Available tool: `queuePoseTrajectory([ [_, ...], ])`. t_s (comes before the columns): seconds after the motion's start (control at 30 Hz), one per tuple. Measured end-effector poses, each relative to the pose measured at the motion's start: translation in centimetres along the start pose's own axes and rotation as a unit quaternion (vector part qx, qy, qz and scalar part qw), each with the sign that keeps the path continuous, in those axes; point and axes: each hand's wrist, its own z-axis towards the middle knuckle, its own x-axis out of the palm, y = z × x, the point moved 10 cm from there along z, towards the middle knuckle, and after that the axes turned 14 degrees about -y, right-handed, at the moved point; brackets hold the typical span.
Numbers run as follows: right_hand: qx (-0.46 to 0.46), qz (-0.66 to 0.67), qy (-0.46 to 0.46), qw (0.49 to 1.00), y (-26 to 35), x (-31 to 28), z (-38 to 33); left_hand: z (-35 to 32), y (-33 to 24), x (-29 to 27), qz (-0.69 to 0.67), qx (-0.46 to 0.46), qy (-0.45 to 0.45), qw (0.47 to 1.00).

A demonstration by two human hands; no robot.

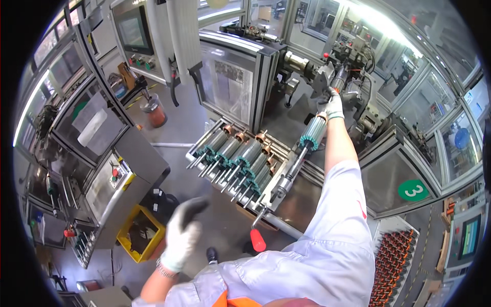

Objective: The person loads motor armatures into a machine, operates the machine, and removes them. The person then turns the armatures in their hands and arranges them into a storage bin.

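Note:
My right arm stretches up into the machine. Its white-gloved right hand (333, 105) is closed at the near end of a motor armature (338, 82) in the machine; the fingertips are partly hidden. Just below that hand, another armature (313, 132) with green-edged slots and a copper end lies in line with a metal slide fixture (289, 176), which has a red-handled lever (258, 240). Left of the fixture, several armatures (245, 153) lie side by side on a rack, shafts toward me. My gloved left hand (184, 230), slightly blurred, hangs empty with fingers apart, left of the rack.
A yellow bin (121, 238) stands on the floor at left, beside a grey cabinet (110, 189). A framed guard panel (227, 77) rises behind the rack. At lower right is a tray of orange-and-dark parts (394, 261). A control panel (134, 33) hangs upper left.

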Motion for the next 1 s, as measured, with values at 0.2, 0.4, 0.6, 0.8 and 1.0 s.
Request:
queuePoseTrajectory([
  [0.2,-0.088,-0.157,0.004,0.984,-3.3,-5.8,-9.3,-4.0,-4.3,17.3,0.023,0.131,0.413,0.901],
  [0.4,-0.295,-0.512,-0.081,0.803,-11.3,-18.8,-28.9,-3.2,-4.0,18.8,0.107,0.280,0.324,0.897],
  [0.6,-0.258,-0.733,-0.217,0.590,-16.8,-27.5,-35.7,5.3,-3.6,28.6,0.111,0.262,0.320,0.904],
  [0.8,-0.165,-0.789,-0.269,0.528,-18.0,-30.1,-36.5,11.6,-4.0,34.9,0.163,0.261,0.289,0.907],
  [1.0,-0.173,-0.760,-0.307,0.546,-17.3,-30.7,-36.6,13.8,-4.0,37.9,0.140,0.275,0.245,0.919],
])
